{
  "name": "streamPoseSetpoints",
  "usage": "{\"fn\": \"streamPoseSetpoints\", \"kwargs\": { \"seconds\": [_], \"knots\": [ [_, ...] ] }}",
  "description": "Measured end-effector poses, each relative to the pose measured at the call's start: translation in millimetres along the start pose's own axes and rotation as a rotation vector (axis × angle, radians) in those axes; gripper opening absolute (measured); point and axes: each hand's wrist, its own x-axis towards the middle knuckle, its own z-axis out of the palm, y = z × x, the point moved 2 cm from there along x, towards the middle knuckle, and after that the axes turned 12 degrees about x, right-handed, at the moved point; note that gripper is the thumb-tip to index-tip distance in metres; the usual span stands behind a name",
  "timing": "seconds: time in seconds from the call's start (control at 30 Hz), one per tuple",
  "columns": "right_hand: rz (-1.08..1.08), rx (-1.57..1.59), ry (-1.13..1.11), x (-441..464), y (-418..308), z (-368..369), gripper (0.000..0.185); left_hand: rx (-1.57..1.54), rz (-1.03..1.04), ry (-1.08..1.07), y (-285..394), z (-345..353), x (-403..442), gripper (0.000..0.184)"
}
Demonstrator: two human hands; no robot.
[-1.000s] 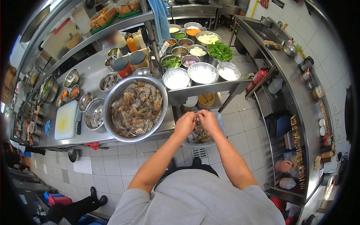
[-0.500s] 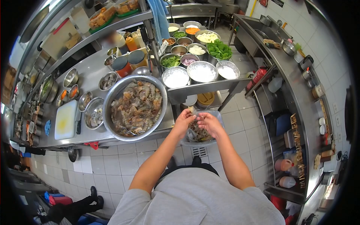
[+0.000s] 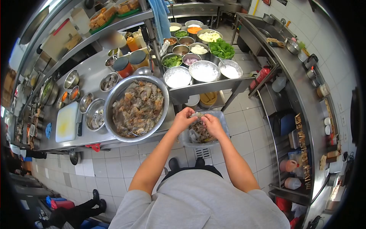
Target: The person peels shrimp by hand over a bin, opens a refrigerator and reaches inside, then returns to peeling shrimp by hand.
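Observation:
Both hands meet above a clear plastic bin (image 3: 225,128) that holds shrimp shells and heads (image 3: 200,134). Between my fingertips is a pale shrimp (image 3: 197,114), mostly covered by the fingers. My left hand (image 3: 184,120) pinches it from the left. From the other side my right hand (image 3: 211,124) grips it, fingers curled and closed. To the left, a big metal basin (image 3: 108,114) full of whole raw shrimp (image 3: 138,108) sits at the counter's edge. Beside that basin, a smaller metal bowl (image 3: 95,115) contains peeled shrimp.
A white cutting board (image 3: 67,121) and a knife (image 3: 79,124) lie on the left counter. Metal bowls of white powder (image 3: 204,71), chopped vegetables and lettuce (image 3: 222,49) fill the stand ahead. Shelving (image 3: 291,126) runs along the right. Another person's legs (image 3: 82,212) show at lower left.
My hands have shifted slightly, the right one turning inward and closing nearer the left around the shrimp. The bin shows more below them.

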Motion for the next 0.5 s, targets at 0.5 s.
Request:
{"fn": "streamPoseSetpoints", "kwargs": {
  "seconds": [0.5],
  "knots": [
    [-0.012, -0.439, 0.292, 22, 64, -67, 0.026, 0.276, -0.131, -0.030, 7, 0, -17, 0.025]
  ]
}}
